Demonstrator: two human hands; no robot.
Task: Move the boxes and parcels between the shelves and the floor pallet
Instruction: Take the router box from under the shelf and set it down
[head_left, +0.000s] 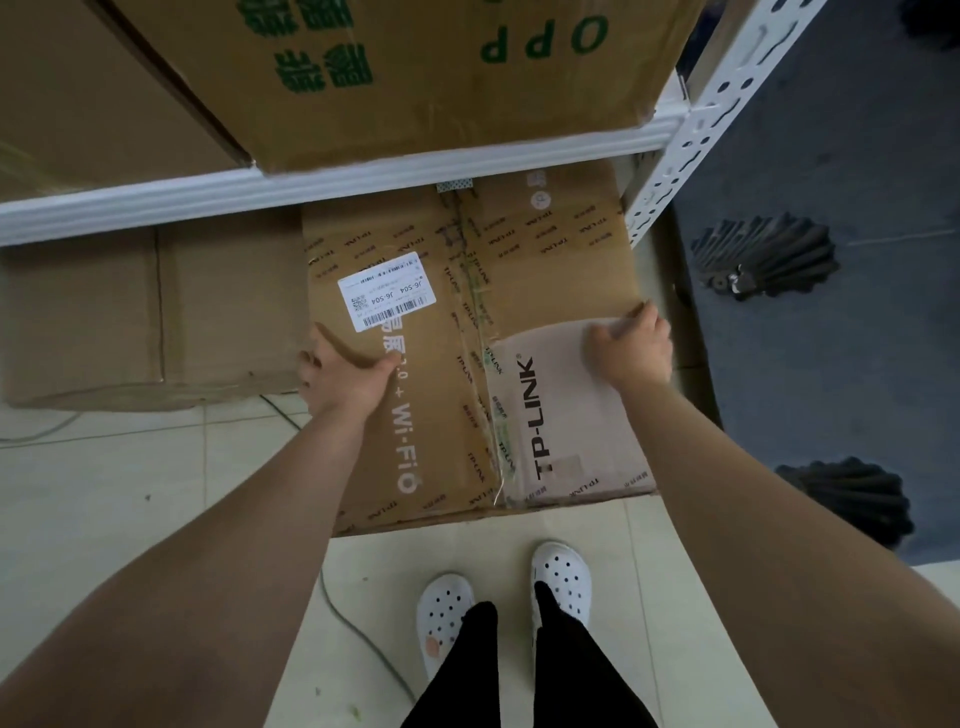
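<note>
A large brown TP-LINK carton (457, 374) with a white barcode label lies half under the lowest white shelf beam (332, 182), its near end sticking out over the tiled floor. My left hand (345, 374) grips the carton's left edge, thumb lying on the top face. My right hand (631, 353) holds the right edge, fingers curled over the side. Another carton with green print (415, 78) sits on the shelf above.
A plain brown box (145, 312) stands on the floor to the left under the shelf. The white perforated shelf post (691, 130) rises at the right. Dark fan-shaped objects (763, 254) lie on the blue floor beyond it. A cable (358, 639) runs past my white clogs (558, 571).
</note>
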